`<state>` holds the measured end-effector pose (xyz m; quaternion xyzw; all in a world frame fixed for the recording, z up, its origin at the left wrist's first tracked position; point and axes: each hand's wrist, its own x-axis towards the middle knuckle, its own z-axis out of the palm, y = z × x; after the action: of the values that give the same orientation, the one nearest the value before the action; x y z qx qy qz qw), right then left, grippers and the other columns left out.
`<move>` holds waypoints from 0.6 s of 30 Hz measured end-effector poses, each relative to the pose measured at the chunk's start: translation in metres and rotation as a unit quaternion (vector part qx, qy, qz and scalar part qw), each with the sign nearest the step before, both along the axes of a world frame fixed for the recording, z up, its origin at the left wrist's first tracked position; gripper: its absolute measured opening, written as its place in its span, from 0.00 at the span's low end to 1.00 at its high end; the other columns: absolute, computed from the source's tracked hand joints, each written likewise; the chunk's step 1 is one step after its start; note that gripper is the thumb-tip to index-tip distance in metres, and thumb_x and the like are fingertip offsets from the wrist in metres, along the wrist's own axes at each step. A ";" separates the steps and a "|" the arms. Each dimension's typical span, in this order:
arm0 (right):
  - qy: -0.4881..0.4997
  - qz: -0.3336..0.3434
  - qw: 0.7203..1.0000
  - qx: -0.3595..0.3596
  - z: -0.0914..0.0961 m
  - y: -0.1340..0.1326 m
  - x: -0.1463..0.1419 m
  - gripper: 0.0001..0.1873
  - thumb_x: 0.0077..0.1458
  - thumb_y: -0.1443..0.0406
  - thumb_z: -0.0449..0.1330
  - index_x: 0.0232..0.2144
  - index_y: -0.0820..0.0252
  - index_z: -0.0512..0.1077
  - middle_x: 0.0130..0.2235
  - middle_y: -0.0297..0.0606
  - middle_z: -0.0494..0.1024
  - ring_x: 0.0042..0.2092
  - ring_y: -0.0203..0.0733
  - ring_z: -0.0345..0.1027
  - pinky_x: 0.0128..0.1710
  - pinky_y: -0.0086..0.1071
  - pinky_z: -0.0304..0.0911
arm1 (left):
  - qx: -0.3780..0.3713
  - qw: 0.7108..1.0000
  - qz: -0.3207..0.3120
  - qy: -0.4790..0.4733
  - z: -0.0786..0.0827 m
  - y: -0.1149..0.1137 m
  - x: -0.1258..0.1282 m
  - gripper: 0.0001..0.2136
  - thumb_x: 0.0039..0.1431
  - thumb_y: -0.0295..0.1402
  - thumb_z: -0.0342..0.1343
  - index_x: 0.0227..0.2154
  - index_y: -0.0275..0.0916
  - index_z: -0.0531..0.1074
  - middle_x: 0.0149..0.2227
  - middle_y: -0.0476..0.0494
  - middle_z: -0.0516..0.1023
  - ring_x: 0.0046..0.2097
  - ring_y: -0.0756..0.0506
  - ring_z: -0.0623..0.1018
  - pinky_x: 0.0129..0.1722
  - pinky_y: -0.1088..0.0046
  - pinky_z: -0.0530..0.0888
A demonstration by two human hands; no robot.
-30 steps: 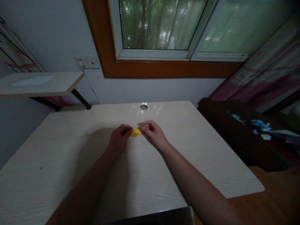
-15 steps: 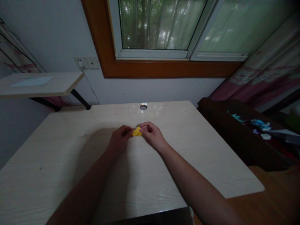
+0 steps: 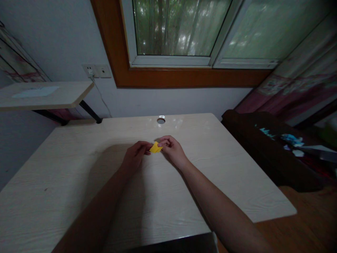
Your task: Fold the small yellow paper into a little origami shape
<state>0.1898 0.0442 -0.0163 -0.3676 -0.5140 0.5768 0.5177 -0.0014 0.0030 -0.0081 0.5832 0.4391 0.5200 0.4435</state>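
Note:
A small piece of folded yellow paper (image 3: 155, 147) is between my two hands over the far middle of the desk. My right hand (image 3: 173, 149) pinches its right side with thumb and fingers. At the paper's left edge, my left hand (image 3: 134, 154) is closed, its fingertips against the paper and partly in shadow. The exact fold shape is too small to make out.
The pale wooden desk (image 3: 223, 175) has a round cable hole (image 3: 161, 121) near its back edge. A raised shelf (image 3: 79, 95) with a paper sheet stands at the back left. A dark object (image 3: 181, 244) lies at the near edge.
The yellow paper has shifted slightly right and turned, showing a smoother face. My right hand has moved a little with it, and the left fingers have changed position slightly.

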 end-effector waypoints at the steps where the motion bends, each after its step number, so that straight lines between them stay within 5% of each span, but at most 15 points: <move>1: 0.002 0.000 1.000 -0.003 0.001 -0.001 0.000 0.17 0.43 0.60 0.70 0.36 0.57 0.72 0.29 0.31 0.77 0.33 0.37 0.71 0.37 0.34 0.68 | 0.007 1.000 -0.011 -0.002 0.000 0.000 0.000 0.11 0.63 0.38 0.53 0.41 0.39 0.75 0.43 0.42 0.79 0.44 0.44 0.80 0.41 0.67 0.80; 8: -0.003 0.013 1.000 -0.013 0.007 -0.004 0.000 0.16 0.43 0.62 0.70 0.36 0.57 0.73 0.29 0.32 0.78 0.31 0.37 0.71 0.37 0.34 0.68 | 0.062 0.993 -0.073 0.068 -0.006 0.001 -0.002 0.10 0.59 0.32 0.57 0.44 0.42 0.75 0.46 0.41 0.76 0.45 0.44 0.79 0.43 0.67 0.79; 18: -0.010 0.021 1.000 0.016 0.006 -0.006 0.001 0.10 0.48 0.63 0.67 0.35 0.57 0.75 0.31 0.34 0.78 0.33 0.37 0.71 0.36 0.32 0.67 | 0.123 0.985 -0.059 0.105 -0.003 0.003 -0.004 0.05 0.58 0.33 0.60 0.36 0.41 0.76 0.43 0.40 0.77 0.46 0.46 0.78 0.45 0.69 0.77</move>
<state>0.1904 0.0385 -0.0106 -0.3543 -0.5362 0.5753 0.5060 -0.0058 0.0058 -0.0112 0.7099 0.3804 0.4787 0.3495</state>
